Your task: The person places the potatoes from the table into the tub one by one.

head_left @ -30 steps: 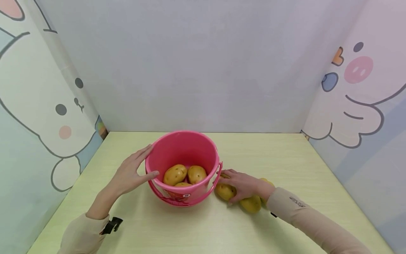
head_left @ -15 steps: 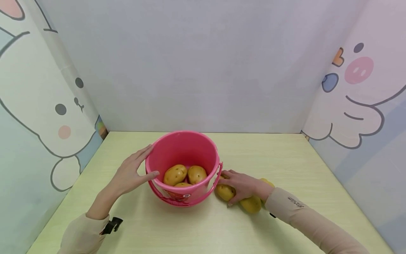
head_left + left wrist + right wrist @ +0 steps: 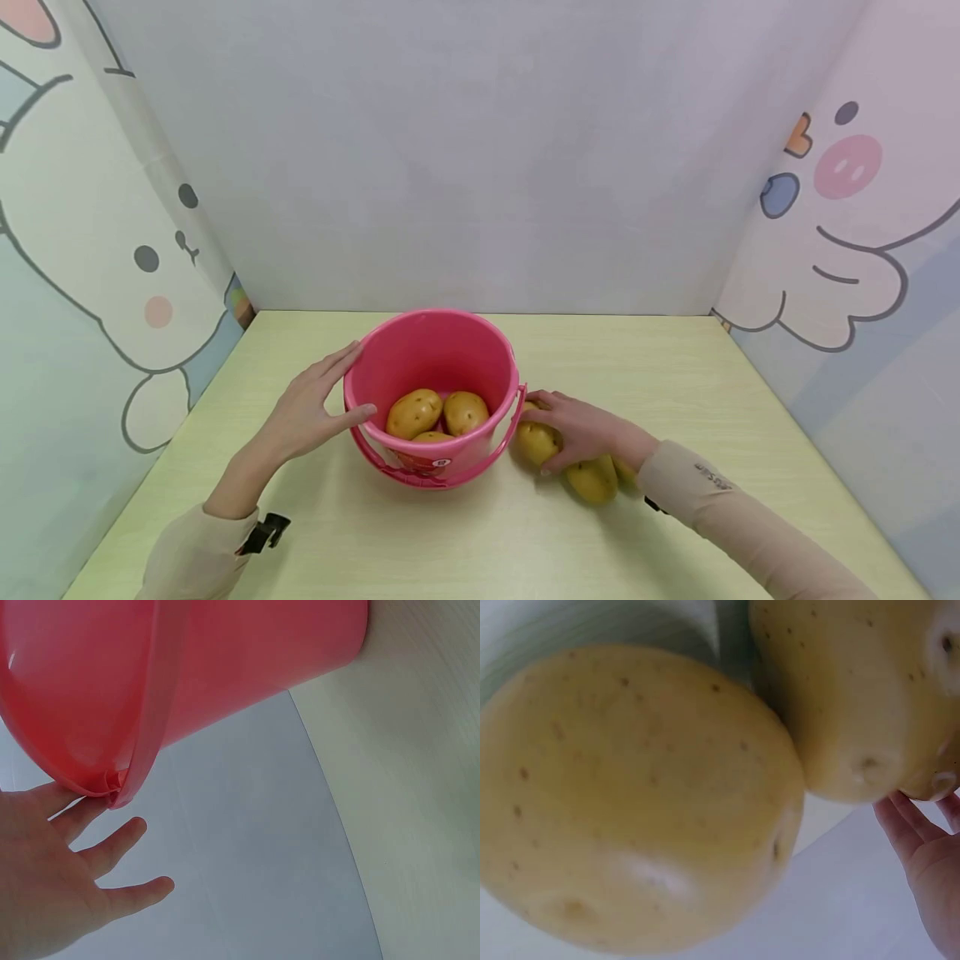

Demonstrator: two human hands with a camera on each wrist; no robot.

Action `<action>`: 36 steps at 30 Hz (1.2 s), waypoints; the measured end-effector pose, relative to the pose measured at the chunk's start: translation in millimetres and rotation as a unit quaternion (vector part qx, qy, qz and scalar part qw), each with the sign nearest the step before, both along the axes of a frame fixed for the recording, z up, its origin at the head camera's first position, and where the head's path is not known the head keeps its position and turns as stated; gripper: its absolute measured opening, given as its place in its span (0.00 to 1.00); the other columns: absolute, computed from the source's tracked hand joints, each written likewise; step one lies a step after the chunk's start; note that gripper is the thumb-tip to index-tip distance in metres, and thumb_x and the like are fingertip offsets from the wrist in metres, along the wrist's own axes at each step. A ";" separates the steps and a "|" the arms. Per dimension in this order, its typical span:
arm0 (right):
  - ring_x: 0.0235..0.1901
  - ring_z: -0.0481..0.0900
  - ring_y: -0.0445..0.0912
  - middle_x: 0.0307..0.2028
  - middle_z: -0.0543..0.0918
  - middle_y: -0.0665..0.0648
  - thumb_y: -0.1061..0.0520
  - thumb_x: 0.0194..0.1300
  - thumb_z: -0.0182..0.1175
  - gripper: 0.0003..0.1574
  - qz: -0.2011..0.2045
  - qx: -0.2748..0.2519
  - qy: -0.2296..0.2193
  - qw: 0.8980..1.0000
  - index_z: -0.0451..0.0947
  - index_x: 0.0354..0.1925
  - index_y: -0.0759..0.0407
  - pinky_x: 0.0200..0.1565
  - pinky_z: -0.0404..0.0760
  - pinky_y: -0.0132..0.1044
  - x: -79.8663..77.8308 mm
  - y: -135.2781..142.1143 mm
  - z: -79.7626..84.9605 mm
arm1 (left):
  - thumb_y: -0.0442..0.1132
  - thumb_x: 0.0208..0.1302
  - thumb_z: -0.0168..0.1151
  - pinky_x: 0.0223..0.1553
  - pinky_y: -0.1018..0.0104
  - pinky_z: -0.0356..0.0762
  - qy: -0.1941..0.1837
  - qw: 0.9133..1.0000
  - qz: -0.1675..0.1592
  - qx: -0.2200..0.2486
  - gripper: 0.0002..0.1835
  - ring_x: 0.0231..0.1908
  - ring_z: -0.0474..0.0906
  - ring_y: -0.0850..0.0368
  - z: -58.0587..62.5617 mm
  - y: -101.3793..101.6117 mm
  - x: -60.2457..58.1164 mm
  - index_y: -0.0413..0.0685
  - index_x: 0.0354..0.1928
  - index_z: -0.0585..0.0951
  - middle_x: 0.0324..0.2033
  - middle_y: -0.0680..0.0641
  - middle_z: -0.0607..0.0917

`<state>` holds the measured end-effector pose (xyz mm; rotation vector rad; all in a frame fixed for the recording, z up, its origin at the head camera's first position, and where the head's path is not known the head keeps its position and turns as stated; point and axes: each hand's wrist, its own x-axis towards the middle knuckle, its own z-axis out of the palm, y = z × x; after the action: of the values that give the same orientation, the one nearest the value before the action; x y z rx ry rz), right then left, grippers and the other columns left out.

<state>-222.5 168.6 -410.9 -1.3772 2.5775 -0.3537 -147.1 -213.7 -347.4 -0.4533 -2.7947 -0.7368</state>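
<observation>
A pink bucket (image 3: pixel 420 346) stands on the table with several potatoes inside, one of them a yellow potato (image 3: pixel 414 413) at the left. My left hand (image 3: pixel 306 410) touches the bucket's left rim, its fingers spread and fairly straight; in the left wrist view, fingertips meet the rim by the handle joint. Right of the bucket, my right hand (image 3: pixel 588 429) grips a potato (image 3: pixel 538 443) from above, thumb on the near side and fingers over the far side. Under that wrist lies another potato (image 3: pixel 592 480). The right wrist view shows a large potato (image 3: pixel 637 802) close to the camera.
One more potato (image 3: pixel 624 471) lies partly hidden behind the right forearm. The bucket's pink handle (image 3: pixel 480 467) hangs down across its front. A pale wall (image 3: pixel 480 167) closes off the back of the table (image 3: pixel 480 550).
My right hand has lifted slightly with the potato in its grip, which has shifted a little up and right. The left hand and the bucket stay where they were.
</observation>
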 end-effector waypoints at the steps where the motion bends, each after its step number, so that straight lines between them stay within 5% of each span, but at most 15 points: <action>1: 0.54 0.61 0.47 0.59 0.58 0.51 0.38 0.41 0.67 0.49 0.000 -0.005 0.004 1.000 0.59 0.62 0.39 0.48 0.70 0.45 -0.6 0.7 1.6 | 0.58 0.49 0.60 0.47 0.38 0.62 0.000 1.000 0.000 0.000 0.44 0.57 0.56 0.42 -0.2 0.0 0.1 0.47 0.65 0.58 0.61 0.42 0.60; 17: 0.55 0.61 0.49 0.59 0.60 0.54 0.41 0.43 0.68 0.44 -0.045 -0.010 0.011 0.999 0.63 0.58 0.40 0.48 0.69 0.45 -1.8 15.5 30.8 | 0.58 0.49 0.60 0.46 0.38 0.63 0.002 1.000 0.000 -0.003 0.44 0.57 0.56 0.42 -0.2 0.0 -0.2 0.46 0.65 0.58 0.62 0.42 0.60; 25: 0.53 0.63 0.48 0.58 0.60 0.54 0.35 0.43 0.64 0.43 -0.039 -0.005 0.025 0.999 0.63 0.58 0.39 0.47 0.70 0.45 -2.4 26.1 45.9 | 0.58 0.49 0.60 0.46 0.38 0.63 0.001 1.000 -0.001 -0.002 0.43 0.57 0.57 0.42 0.0 0.0 0.1 0.46 0.65 0.58 0.61 0.42 0.61; 36: 0.53 0.64 0.52 0.58 0.60 0.56 0.40 0.44 0.66 0.42 -0.032 0.000 0.044 0.999 0.63 0.58 0.41 0.49 0.68 0.50 1.7 36.9 73.0 | 0.57 0.49 0.61 0.46 0.38 0.64 0.001 1.000 -0.001 -0.001 0.44 0.57 0.57 0.42 0.1 0.4 0.2 0.46 0.65 0.58 0.61 0.42 0.61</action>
<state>-220.9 205.5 -337.9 -1.3411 2.6976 -0.3083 -146.9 -213.3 -347.4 -0.4559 -2.7937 -0.7334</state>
